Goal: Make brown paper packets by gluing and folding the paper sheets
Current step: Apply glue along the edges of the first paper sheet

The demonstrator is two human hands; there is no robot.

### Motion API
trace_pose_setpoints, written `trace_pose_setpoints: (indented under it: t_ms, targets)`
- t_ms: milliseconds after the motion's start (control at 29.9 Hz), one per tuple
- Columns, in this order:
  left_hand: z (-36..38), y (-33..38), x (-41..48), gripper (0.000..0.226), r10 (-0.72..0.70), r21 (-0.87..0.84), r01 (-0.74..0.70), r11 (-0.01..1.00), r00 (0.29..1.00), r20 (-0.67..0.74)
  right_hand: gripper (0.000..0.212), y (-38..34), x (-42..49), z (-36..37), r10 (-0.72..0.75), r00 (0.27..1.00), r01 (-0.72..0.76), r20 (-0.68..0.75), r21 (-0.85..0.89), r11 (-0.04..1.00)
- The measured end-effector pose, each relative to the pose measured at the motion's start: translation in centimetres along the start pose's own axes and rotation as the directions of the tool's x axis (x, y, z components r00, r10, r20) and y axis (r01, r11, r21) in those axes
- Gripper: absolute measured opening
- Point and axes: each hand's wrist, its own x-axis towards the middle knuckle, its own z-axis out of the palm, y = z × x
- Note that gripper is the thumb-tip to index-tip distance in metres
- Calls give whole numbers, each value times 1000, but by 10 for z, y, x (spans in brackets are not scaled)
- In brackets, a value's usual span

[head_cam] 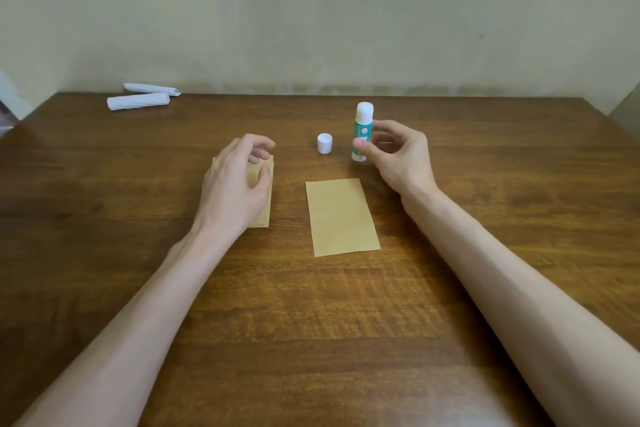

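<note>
A single brown paper sheet point(341, 217) lies flat at the table's middle. To its left is a small stack of brown paper point(264, 215), mostly covered by my left hand point(235, 184), which hovers over it with loosely curled fingers and holds nothing. A glue stick point(363, 115) with a green label stands upright and uncapped at the back right. My right hand point(398, 156) pinches its lower body between thumb and fingers. Its white cap point(324, 143) stands on the table just left of the stick.
The wooden table point(311, 340) reaches back to a plain wall. Two white paper rolls point(138, 102) lie at the far left corner. Both my bare forearms stretch in from the near edge.
</note>
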Motion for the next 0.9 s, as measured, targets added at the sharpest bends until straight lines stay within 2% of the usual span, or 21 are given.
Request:
trace_pose_setpoints:
  t_ms: [367,534,635,801,902]
  targets:
    - [2,1,0,31,24,23,-25,999,998,51,44,11,18,17,-84,996,84,5,-141,986]
    - [-12,-2,3,68,-30,-6,33,999,962,272,60,11,17,13,-100,993,109,54,-186,977]
    - [-31,-9,6,71,-51,94,23,995,948,313,73,13,13,10,-114,993,120,41,-212,970]
    - [-52,-23,9,73,-205,243,96,965,854,478,62,9,-3,4,-166,985,153,-36,-247,957]
    - [-51,-20,9,73,-200,290,48,956,828,523,57,6,-16,0,-187,982,177,-22,-242,954]
